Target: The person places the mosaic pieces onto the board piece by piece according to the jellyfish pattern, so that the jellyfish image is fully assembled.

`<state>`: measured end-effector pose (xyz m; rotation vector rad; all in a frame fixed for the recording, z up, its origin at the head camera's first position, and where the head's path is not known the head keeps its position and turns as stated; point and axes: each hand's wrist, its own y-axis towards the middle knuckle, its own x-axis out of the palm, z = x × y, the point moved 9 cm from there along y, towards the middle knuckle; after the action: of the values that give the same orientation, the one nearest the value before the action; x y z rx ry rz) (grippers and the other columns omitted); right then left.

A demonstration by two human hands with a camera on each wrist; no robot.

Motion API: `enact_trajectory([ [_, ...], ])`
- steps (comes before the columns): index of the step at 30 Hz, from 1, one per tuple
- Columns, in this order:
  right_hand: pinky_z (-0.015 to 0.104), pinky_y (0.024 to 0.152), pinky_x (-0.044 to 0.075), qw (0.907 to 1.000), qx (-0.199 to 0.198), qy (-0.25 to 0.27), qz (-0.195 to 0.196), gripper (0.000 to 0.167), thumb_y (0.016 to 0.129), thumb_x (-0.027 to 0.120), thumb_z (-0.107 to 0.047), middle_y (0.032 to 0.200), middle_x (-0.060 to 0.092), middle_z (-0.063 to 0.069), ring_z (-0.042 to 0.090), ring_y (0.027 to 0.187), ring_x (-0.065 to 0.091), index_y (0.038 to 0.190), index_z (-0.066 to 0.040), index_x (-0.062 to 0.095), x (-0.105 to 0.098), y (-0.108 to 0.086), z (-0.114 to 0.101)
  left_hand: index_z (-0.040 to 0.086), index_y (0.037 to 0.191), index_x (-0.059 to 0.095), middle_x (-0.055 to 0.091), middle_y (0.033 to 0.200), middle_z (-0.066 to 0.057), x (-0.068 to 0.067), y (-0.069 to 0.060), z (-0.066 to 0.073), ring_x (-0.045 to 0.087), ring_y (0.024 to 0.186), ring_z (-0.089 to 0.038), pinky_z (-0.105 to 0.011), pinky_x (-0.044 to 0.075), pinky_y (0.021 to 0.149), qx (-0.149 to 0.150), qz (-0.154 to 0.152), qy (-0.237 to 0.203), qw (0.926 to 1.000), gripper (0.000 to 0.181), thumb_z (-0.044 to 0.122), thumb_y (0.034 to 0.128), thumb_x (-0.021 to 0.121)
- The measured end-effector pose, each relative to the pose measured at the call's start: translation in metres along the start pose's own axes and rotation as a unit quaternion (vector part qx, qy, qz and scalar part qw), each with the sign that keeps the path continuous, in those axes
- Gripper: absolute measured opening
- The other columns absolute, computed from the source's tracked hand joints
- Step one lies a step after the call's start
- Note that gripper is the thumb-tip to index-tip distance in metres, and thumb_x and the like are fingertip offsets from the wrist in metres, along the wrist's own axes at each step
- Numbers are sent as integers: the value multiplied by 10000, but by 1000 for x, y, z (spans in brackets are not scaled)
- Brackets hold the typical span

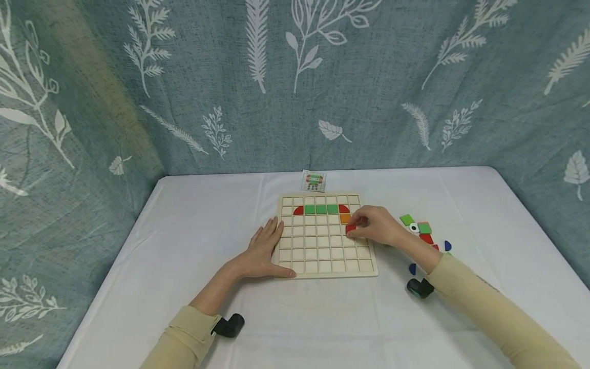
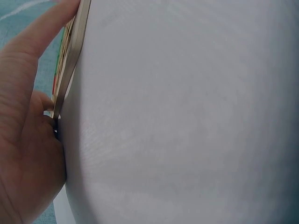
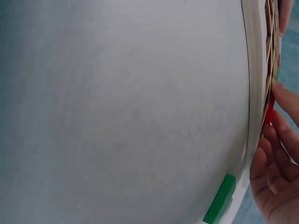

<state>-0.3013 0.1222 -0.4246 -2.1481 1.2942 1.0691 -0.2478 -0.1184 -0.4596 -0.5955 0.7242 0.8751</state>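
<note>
Patterned blue-green cloth [image 1: 276,128] hangs beyond the grid board and to both sides of it. The board lies on my white-covered worktop [image 1: 221,215], which extends past it on every side. Grid board [image 1: 318,239]: pale, flat, raised dividers. My left hand [image 1: 259,256] is at its left edge, fingers extended and spread, thumb straight along the near-left corner; nothing gripped. My right hand [image 1: 377,224] is over its right side, thumb and index finger pinching a red piece [image 1: 350,230]. Picture card [image 1: 314,181]: just beyond the board's far edge. In one of the board's upper rows, left to right: a red rounded piece [image 1: 298,210], three green squares [image 1: 320,209], a second red rounded piece [image 1: 343,208]. Orange square [image 1: 345,219]: on the board, directly on the near side of that second red one. The pinched piece is just nearer me than the orange square; cannot tell whether it is seated in a cell. Right of the board, loose: a green tile [image 1: 424,228], a white eye piece [image 1: 414,228] with a black centre, and a blue half-round [image 1: 447,246].
</note>
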Motion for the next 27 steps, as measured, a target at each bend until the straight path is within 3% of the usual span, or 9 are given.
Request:
enact_trajectory([
  [27, 319, 710, 501, 9994, -118, 320, 20, 187, 866, 748, -114, 956, 659, 38, 152, 808, 582, 1043, -59, 724, 2, -1, -9, -8, 1550, 24, -75, 1616, -170, -1, 0, 0, -111, 1481, -275, -479, -47, 1175, -47, -14, -40, 10000, 1266, 540, 719, 806],
])
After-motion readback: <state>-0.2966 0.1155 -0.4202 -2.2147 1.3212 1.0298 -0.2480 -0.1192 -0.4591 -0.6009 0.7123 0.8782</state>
